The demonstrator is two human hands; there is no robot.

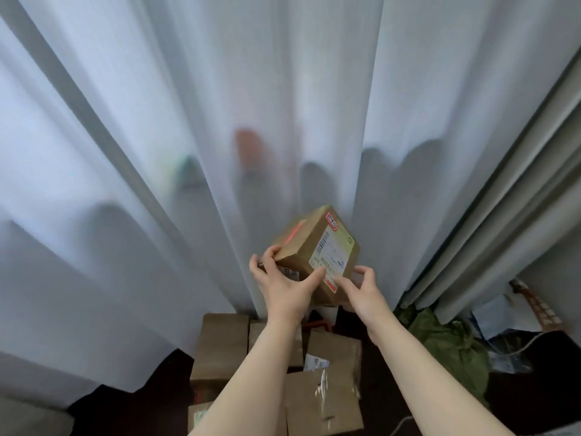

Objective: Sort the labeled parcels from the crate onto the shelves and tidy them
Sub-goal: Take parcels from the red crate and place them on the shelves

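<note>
White sheer curtain (151, 158) hangs in soft folds at left; our left hand (283, 289) curls round the near-left corner of the brown cardboard parcel (316, 243), boxy, tilted, labelled, held up above more cartons (220, 347); right hand (361, 292) pinches its lower rt edge; crumpled green cloth (446, 341) far rt.

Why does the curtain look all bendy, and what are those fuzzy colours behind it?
In the head view the wide-angle lens bends the sheer white curtain toward the edges; light glows through it, so the orange shape and green shape behind are soft blurs; the cardboard parcel held by the left hand and right hand looks slightly smeared.
</note>
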